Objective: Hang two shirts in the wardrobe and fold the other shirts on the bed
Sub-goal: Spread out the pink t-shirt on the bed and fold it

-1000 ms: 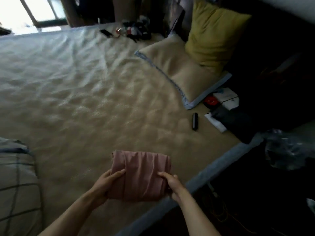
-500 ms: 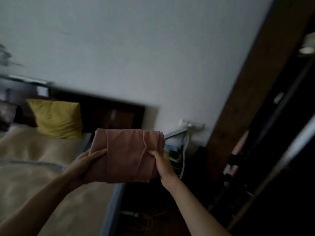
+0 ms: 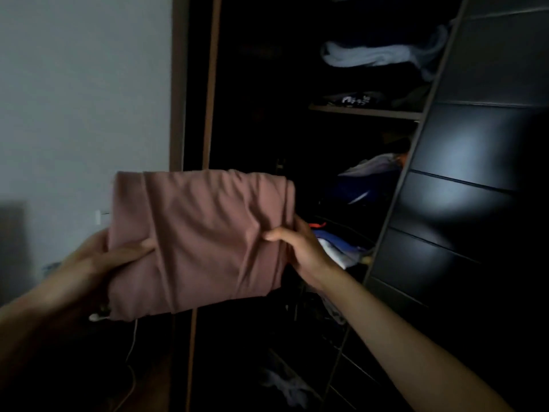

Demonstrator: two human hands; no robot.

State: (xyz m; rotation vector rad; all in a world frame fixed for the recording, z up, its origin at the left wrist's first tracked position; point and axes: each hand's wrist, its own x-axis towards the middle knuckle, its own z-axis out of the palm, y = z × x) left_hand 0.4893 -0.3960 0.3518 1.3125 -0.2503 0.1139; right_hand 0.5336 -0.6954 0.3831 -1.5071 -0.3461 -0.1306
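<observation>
Currently both the left hand and right hand pinch a folded dusty-pink cotton shirt before the dark open wardrobe; cluttered shelves could snag it, undoing the folds.

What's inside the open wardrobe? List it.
The wardrobe shelves hold loosely piled clothes: a white garment up top, dark clothing below, blue and white items lower. The folded pink shirt covers part; the rest is too dark.
</observation>
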